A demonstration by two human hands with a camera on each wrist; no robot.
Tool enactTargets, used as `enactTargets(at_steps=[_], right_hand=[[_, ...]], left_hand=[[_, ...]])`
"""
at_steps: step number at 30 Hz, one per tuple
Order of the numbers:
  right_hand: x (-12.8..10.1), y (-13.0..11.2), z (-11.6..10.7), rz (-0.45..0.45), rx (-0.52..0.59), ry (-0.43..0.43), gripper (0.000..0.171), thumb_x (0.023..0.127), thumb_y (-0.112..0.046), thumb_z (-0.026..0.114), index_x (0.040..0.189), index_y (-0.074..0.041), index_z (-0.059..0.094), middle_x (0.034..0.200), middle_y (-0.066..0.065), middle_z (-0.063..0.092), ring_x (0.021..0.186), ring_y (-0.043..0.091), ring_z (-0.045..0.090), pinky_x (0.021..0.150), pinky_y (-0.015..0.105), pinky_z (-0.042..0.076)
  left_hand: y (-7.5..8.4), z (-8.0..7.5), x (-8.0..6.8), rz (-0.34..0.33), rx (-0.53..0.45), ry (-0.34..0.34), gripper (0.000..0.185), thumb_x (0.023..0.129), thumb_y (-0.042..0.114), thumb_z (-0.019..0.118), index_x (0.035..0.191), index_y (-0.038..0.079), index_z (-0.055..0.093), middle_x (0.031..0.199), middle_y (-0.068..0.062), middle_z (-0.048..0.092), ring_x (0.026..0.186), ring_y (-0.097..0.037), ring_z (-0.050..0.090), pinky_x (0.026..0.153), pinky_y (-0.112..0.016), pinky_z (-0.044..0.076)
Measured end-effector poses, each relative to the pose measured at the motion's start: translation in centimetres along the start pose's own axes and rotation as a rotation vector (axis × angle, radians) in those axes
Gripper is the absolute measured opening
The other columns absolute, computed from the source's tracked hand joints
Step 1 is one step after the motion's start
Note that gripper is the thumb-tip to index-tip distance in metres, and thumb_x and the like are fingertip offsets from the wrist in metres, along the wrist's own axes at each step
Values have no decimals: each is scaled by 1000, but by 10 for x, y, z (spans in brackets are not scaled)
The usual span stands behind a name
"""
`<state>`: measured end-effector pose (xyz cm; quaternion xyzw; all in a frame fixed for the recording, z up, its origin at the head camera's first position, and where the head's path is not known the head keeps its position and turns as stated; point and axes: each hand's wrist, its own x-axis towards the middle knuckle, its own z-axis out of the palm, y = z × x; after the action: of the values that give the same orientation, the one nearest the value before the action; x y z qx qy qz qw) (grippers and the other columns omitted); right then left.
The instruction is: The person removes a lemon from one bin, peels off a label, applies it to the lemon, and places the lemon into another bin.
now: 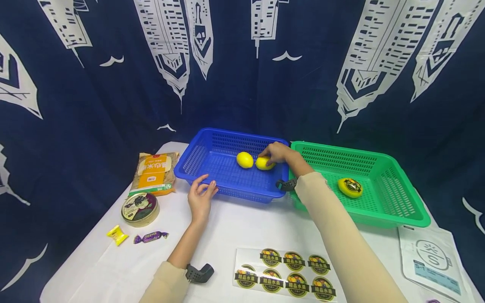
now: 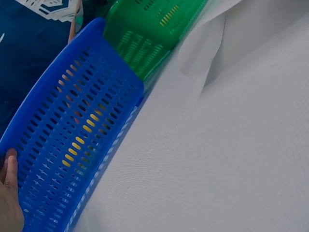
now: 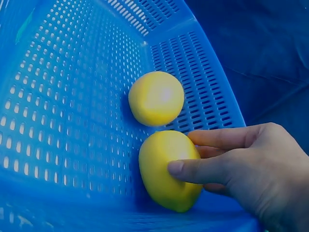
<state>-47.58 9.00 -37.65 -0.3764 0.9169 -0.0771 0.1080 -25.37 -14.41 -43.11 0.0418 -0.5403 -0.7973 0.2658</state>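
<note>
Head view, lemon (image 1: 262, 164) pinched in right hand (image 1: 278, 152) inside blue basket (image 1: 221, 168), left hand (image 1: 200, 201) relaxed at its rim (image 1: 242, 189)

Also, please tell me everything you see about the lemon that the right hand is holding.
The lemon is yellow and rounded, looks smooth, narrows to a blunt tip, and shows no sticker on its visible side. It is inside the blue basket, beside another lemon, near the green basket. The right hand pinches it between thumb and fingers; whether it rests on the bottom is unclear.
</note>
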Motion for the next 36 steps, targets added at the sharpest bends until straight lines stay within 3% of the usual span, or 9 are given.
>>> enactTargets(at_steps=[8, 19, 23, 30, 36], right_hand=[[-6, -2, 0, 78, -51, -66, 50, 79, -18, 73, 127, -22, 58, 121, 7, 59, 106, 27, 53, 92, 44, 43], [-11, 3, 4, 92, -88, -36, 54, 74, -23, 77, 125, -18, 60, 116, 8, 62, 102, 27, 54, 90, 44, 43], [-13, 5, 4, 82, -69, -11, 54, 72, -23, 78, 123, -17, 61, 114, 8, 63, 100, 26, 55, 89, 42, 44], [-28, 0, -6, -6, 29, 133, 56, 69, -23, 81, 121, -11, 63, 115, 9, 63, 106, 26, 56, 91, 42, 44], [-55, -23, -26, -179, 90, 334, 55, 71, -22, 79, 122, -11, 61, 122, 8, 60, 109, 27, 56, 87, 44, 46]], left_hand=[[1, 4, -2, -12, 10, -10, 38, 83, -7, 62, 118, -15, 49, 72, -10, 57, 74, -16, 66, 75, -35, 54], [-19, 3, 4, -14, -1, -13, 40, 83, -2, 64, 119, -12, 50, 74, -7, 58, 77, -17, 66, 76, -32, 54], [-14, 6, 1, -13, 9, -21, 39, 83, -4, 63, 118, -14, 49, 74, -9, 58, 77, -18, 66, 75, -34, 54], [-4, 7, -3, 4, 27, -18, 36, 83, -6, 63, 116, -14, 51, 73, -12, 58, 72, -18, 66, 75, -35, 54], [-10, -1, 4, 36, 18, -2, 38, 82, -6, 64, 116, -15, 50, 72, -11, 59, 68, -16, 66, 72, -33, 55]])
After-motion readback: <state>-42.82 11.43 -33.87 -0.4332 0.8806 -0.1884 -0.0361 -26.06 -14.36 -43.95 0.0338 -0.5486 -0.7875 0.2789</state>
